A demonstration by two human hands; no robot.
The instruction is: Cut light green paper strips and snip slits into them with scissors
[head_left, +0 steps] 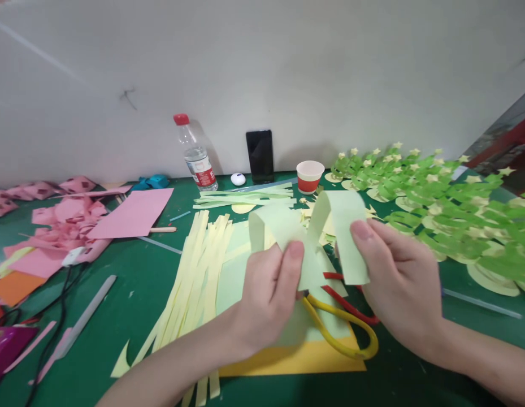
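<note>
A pale green paper strip (345, 220) is bent into loops between my hands. My left hand (266, 297) pinches it near the middle of the view, thumb on top. On the other side, my right hand (404, 285) is closed on its hanging end, also thumb on top. Scissors with yellow and red handles (366, 353) lie below the paper, their blades hidden. Under them are light green sheets (230, 277) and a yellow-orange sheet (287, 360). Long pale yellow strips (194, 282) lie beside my left forearm.
Rows of green paper spirals with stars (440, 198) fill the right side. Behind stand a water bottle (198, 161), a phone (260, 156) and a paper cup (309, 176). Pink paper pieces (76, 217), a black cable (54, 333) and a purple object (10, 347) lie left.
</note>
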